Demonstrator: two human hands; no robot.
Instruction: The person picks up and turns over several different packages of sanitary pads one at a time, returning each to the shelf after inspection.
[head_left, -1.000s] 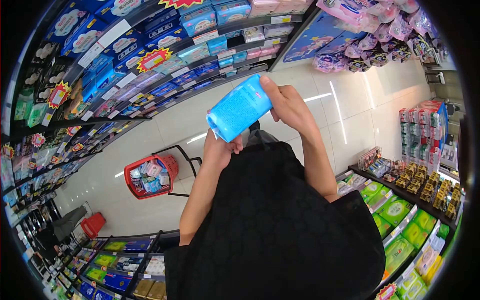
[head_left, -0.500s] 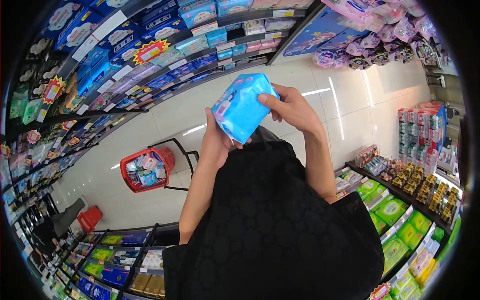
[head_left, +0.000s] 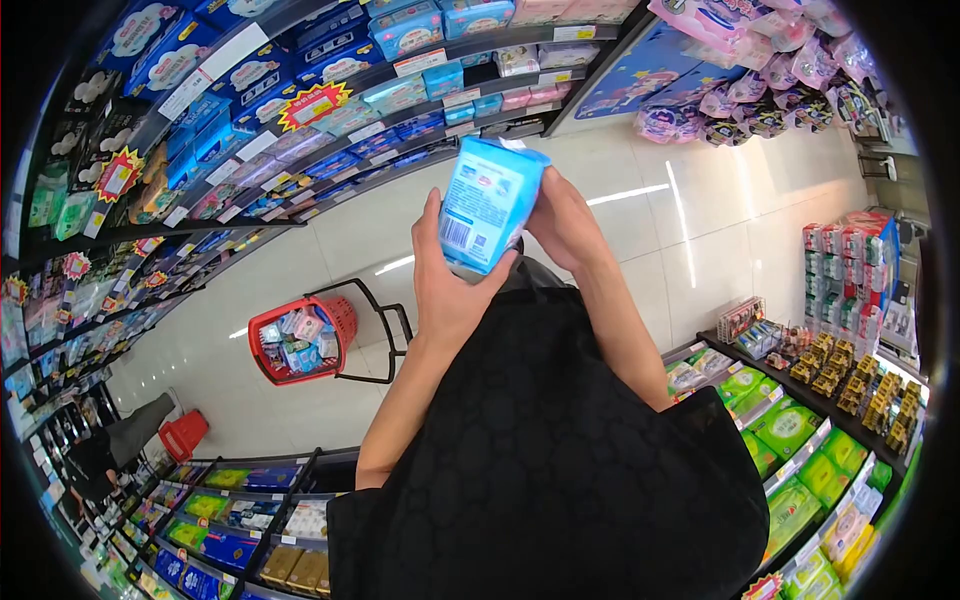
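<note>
- Two things sit far left: a long dark shelf of blue and pink packets [head_left: 250, 110] lining the aisle, and below it a red plastic shopping basket with a black handle [head_left: 300, 340] on the pale floor, packets inside.
- Left hand [head_left: 450, 290] cups the pack from below, thumb up its left edge, fingers clamped on.
- Light blue soft plastic pack [head_left: 488, 205] is upright, slightly tilted, barcode face to the camera, held between both hands before the chest.
- Right hand [head_left: 565, 225] grips its right side, fingers wrapped behind.
- Green packets [head_left: 790, 430] fill a low shelf far right.
</note>
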